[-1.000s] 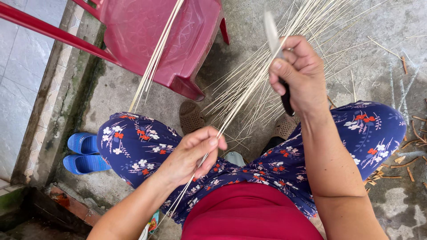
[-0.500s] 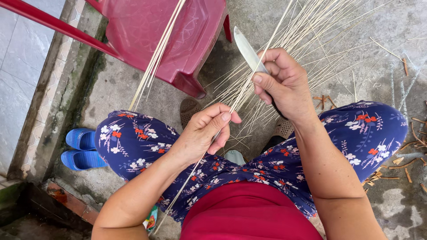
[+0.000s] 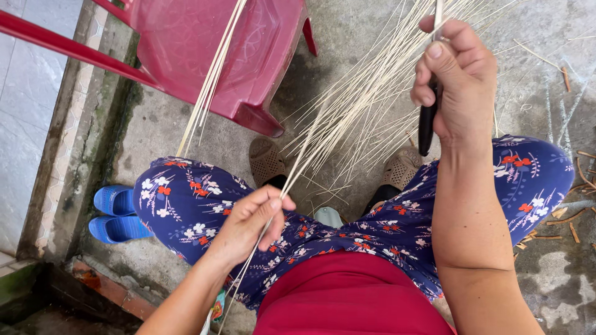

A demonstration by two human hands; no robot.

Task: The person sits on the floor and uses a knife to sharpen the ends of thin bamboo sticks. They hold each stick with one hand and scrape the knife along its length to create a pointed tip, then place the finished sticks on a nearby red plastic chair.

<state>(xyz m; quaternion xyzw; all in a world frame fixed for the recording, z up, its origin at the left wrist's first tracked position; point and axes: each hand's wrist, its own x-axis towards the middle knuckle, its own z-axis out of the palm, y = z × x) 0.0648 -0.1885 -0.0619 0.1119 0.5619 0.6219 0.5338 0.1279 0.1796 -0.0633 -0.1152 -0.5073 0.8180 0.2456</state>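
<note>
Head view: the left hand [image 3: 248,223] has its grip closed in a pinch, thumb and fingers pressed on a single thin pale strip [image 3: 292,180] just above the lap. The right hand [image 3: 456,77] is closed in a fist round the black handle of a knife [image 3: 427,124], raised near the upper right of the picture; the blade runs up out of the fist and is mostly cut off by the top edge.

The strip runs from below the left grip, between the knees, up and to the right toward the right hand, so it is held taut between the two hands, and the knife sits at its far upper end.

How far the work has come can only be judged roughly. A large fan of similar thin strips [image 3: 372,99] lies spread on the concrete floor [image 3: 534,99] beyond the knees, which suggests many are already done. A separate, tighter bundle of strips [image 3: 211,74] leans across the red plastic chair [image 3: 205,43] toward the left knee, and these may be the ones left. Brown shavings [image 3: 568,217] lie on the floor at the right edge.

A pair of blue sandals [image 3: 115,214] stands at the floor's left edge, beside the step.
</note>
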